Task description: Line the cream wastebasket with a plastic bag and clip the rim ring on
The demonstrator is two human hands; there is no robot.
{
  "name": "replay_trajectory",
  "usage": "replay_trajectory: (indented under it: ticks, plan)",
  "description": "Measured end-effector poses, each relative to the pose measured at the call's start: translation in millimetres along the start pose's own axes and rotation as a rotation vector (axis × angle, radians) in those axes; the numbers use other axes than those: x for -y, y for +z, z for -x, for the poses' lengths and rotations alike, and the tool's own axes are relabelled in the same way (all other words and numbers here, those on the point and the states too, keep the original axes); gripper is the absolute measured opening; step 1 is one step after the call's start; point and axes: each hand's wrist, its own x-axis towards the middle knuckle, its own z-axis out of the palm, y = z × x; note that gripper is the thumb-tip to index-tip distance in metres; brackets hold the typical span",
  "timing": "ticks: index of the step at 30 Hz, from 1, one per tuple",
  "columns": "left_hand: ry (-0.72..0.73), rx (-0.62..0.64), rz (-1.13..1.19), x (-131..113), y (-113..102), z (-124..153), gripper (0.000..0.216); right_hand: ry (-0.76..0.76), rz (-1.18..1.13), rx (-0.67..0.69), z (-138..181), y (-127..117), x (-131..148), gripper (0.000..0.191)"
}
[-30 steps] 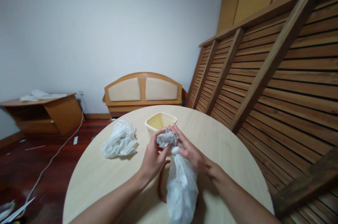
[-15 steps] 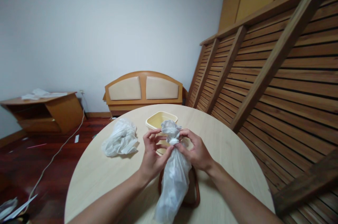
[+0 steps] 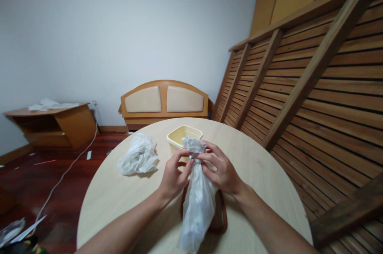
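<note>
Both my hands pinch the gathered neck of a white plastic bag [image 3: 197,202] held upright over the round wooden table [image 3: 119,206]. My left hand [image 3: 173,176] grips the neck from the left, fingers curled. On the right side my right hand [image 3: 220,170] closes round the same twisted top. The bag's body hangs down over a brown rounded object [image 3: 220,216] lying on the table, mostly hidden by the bag. A pale yellow plastic tub [image 3: 184,136] stands just behind my hands.
A second crumpled white plastic bag [image 3: 138,159] lies on the table to the left. A slatted wooden bed frame [image 3: 314,86] leans close on the right. A headboard [image 3: 164,100] stands against the far wall, a low wooden cabinet [image 3: 50,124] at left, a cable [image 3: 66,172] across the floor.
My hands have drawn the bag's crumpled top into a tight twisted neck and shifted slightly right. The bag's body has swung left, uncovering more of the brown object.
</note>
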Motion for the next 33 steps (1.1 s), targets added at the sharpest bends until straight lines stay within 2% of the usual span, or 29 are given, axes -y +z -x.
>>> replay_trajectory:
  ticks: [2, 4, 6, 9, 12, 20, 26, 28, 33]
  plan:
    - [-0.050, 0.005, 0.034, -1, 0, -1, 0.014, -0.028, 0.073, -0.024, -2, -3, 2, 0.026]
    - [-0.068, -0.013, 0.078, -3, 1, -1, 0.013, 0.007, 0.057, -0.061, -3, -4, 3, 0.022]
    - [-0.078, -0.039, 0.098, -4, 2, -2, 0.010, 0.098, -0.044, -0.071, -3, -2, 3, 0.018]
    - [-0.084, -0.032, 0.061, -7, 2, -4, 0.010, 0.224, -0.273, -0.011, -2, 2, 1, 0.011]
    - [-0.087, -0.001, 0.029, -12, 1, -6, 0.008, 0.267, -0.353, 0.034, -1, 1, -2, 0.009]
    - [-0.054, 0.013, 0.092, -23, 0, -5, 0.005, 0.040, -0.009, 0.027, -4, -8, 6, 0.019]
    - [-0.131, -0.024, 0.152, -18, 1, -4, 0.012, -0.089, 0.165, -0.018, -7, -10, 6, 0.011]
    - [-0.145, -0.053, 0.247, -18, 3, -4, 0.017, -0.070, 0.122, -0.019, -6, -11, 5, 0.009]
    - [-0.174, -0.131, 0.421, -23, 7, -5, 0.029, 0.149, -0.205, -0.048, -4, -6, 3, 0.009]
